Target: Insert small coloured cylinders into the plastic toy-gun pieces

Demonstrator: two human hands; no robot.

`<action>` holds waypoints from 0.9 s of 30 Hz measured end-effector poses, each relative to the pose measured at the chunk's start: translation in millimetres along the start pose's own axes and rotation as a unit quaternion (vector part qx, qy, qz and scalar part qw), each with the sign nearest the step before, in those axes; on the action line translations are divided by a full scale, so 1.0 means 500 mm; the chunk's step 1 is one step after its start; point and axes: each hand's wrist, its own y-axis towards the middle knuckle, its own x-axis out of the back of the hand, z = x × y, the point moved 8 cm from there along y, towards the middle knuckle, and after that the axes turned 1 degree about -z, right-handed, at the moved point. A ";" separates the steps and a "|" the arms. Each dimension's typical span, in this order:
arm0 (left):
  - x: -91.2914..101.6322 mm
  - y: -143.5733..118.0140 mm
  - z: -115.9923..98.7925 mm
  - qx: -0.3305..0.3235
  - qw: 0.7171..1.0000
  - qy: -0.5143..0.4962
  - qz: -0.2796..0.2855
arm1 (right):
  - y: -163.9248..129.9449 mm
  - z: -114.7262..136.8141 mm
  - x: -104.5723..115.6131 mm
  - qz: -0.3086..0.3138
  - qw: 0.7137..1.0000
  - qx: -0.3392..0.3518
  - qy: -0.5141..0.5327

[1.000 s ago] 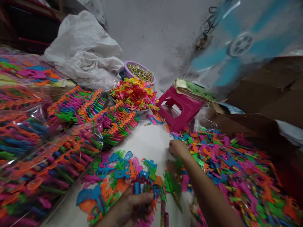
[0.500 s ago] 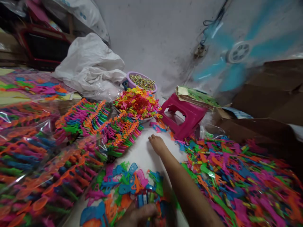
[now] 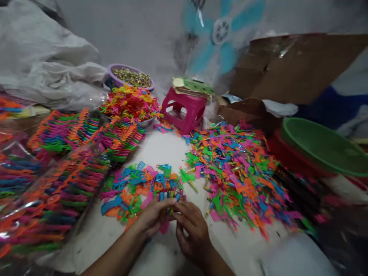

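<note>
A small bundle of coloured plastic toy pieces (image 3: 168,195) is gripped between the left hand (image 3: 152,216) and right hand (image 3: 191,226) above the white floor (image 3: 163,153) (gathering, seemingly), so another piece from the loose pile (image 3: 235,172) would need a freed hand

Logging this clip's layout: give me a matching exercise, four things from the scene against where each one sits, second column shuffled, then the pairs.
Things:
1. pink stool
2. green basin
3. purple bowl
4. small bundle of toy pieces

Places:
A. far right, stacked on a red basin
B. between the left hand and right hand
C. far middle, papers on top
D. far left, by the white bag

Pairs: 1-C, 2-A, 3-D, 4-B
</note>
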 end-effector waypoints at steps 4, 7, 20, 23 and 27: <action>0.044 -0.078 0.099 0.039 0.994 0.035 -0.096 | -0.092 -0.020 0.041 -0.067 0.989 -0.128 0.037; 0.096 -0.145 0.163 0.053 0.979 0.034 -0.193 | -0.167 -0.093 0.046 -0.092 0.949 -0.290 -0.077; 0.149 -0.203 0.151 -0.101 0.928 0.232 -0.272 | -0.184 -0.115 0.019 0.017 0.914 -0.373 -0.159; 0.170 -0.206 0.101 -0.162 0.865 0.369 -0.300 | -0.139 -0.074 -0.054 0.054 0.949 -0.295 -0.098; 0.189 -0.217 0.034 -0.249 0.805 0.417 -0.340 | -0.078 -0.056 -0.135 0.066 0.965 -0.248 -0.055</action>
